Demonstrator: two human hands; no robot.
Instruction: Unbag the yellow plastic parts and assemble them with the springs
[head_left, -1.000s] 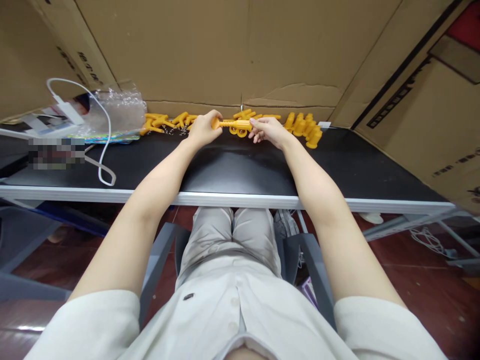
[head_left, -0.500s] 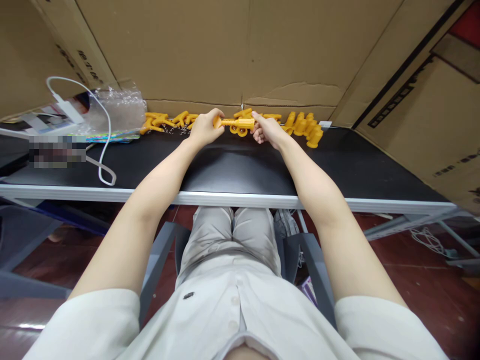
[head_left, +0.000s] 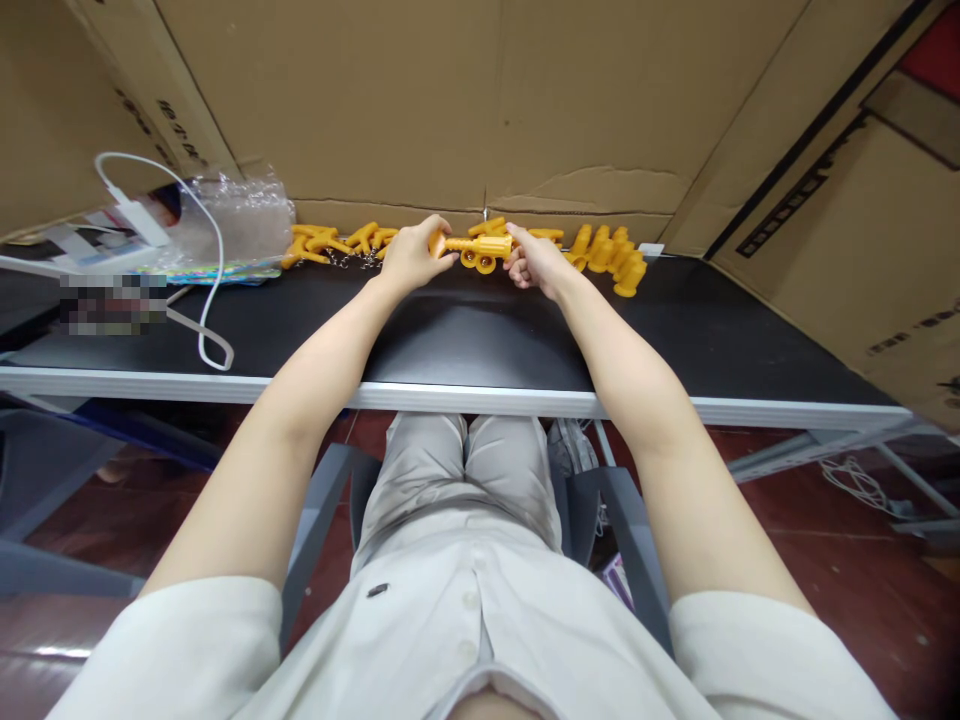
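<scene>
Between my two hands a yellow plastic piece lies level, made up of a twisted rod [head_left: 457, 244] on the left and a ribbed cylinder [head_left: 493, 246] on the right. My left hand [head_left: 410, 256] pinches the flared end of the rod between thumb and fingers. At the other end, my right hand [head_left: 541, 263] has its fingers curled and grips the cylinder's end. Just below and behind the piece, round yellow parts [head_left: 480, 263] with shiny centres sit on the black table.
Yellow branching pieces [head_left: 319, 243] with small chains lie left of my hands. To the right stand several yellow cylinders [head_left: 619, 258]. A clear plastic bag [head_left: 232, 222] and a white cable [head_left: 217, 240] are at the left. Cardboard [head_left: 480, 110] walls the table's back.
Both hands and the yellow piece stay nearly in place. The cylinder sits slightly further right, and a bit more of the rod's flared end shows at my left fingers.
</scene>
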